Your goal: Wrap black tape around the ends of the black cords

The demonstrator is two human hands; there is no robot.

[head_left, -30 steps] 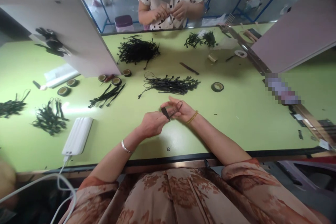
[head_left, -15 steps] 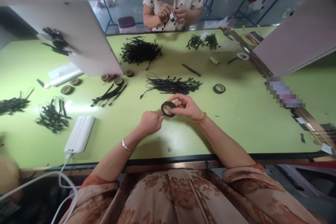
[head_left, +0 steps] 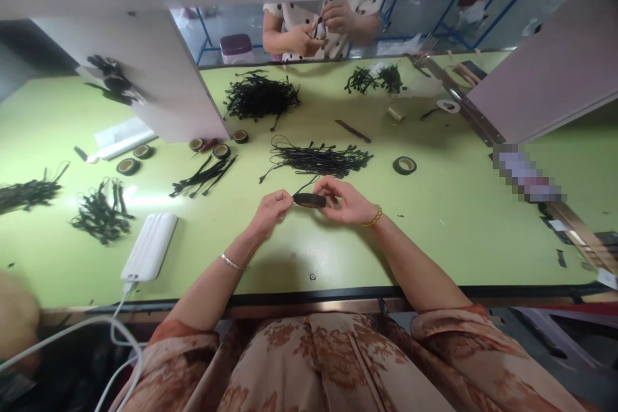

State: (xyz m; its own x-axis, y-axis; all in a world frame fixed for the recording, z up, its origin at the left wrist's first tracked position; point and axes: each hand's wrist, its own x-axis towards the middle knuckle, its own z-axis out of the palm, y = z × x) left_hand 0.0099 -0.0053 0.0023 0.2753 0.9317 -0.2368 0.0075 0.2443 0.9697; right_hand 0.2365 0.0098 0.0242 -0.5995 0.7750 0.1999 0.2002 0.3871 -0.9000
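Between my two hands is a roll of black tape (head_left: 309, 200), seen nearly edge-on. My right hand (head_left: 344, 201) grips the roll at its right side with thumb and fingers. Fingers pinched together, my left hand (head_left: 273, 211) is at the roll's left end, closed on a thin black cable (head_left: 306, 187) that runs up and to the right behind the roll. Just beyond my hands lies a bundle of black cables (head_left: 321, 158) on the green table (head_left: 415, 238). Another tape roll (head_left: 404, 165) lies flat to the right of that bundle.
More cable piles (head_left: 261, 96) lie at the back and left, near several tape rolls (head_left: 128, 167). A white power bank (head_left: 149, 246) with a cord is at the left front. White panels (head_left: 145, 71) stand on both sides. Across the table, a person's hands (head_left: 316, 32) hold something small.
The tape roll has turned from showing its face to nearly edge-on. A thin cable now shows at my left fingertips, and my left hand has shifted slightly left. The other person's hands have moved.
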